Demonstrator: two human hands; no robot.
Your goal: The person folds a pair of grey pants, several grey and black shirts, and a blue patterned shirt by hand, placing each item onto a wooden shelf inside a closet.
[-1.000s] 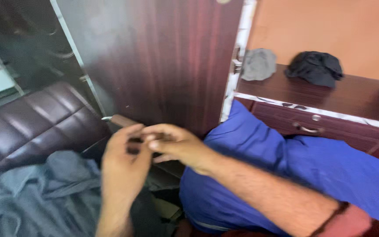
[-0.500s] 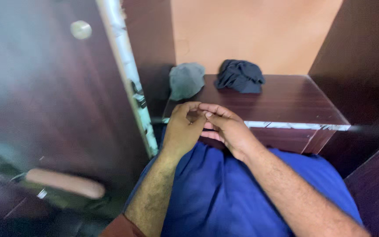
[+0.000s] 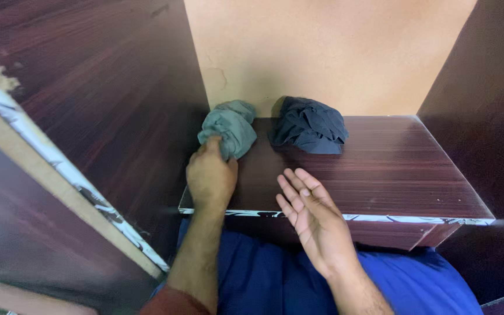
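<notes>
Fingers of the left hand clench the grey-green cloth at the desk's back-left corner. Right hand hovers open-palmed, grasping nothing, near the dark blue cloth.

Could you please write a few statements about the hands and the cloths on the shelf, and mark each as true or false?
1. The left hand grips the grey-green cloth. True.
2. The right hand holds the dark blue cloth. False: it hovers open and empty, apart from it.
3. Both cloths lie on the wooden shelf. True.
4. The dark blue cloth is neatly folded. False: it is crumpled.
</notes>
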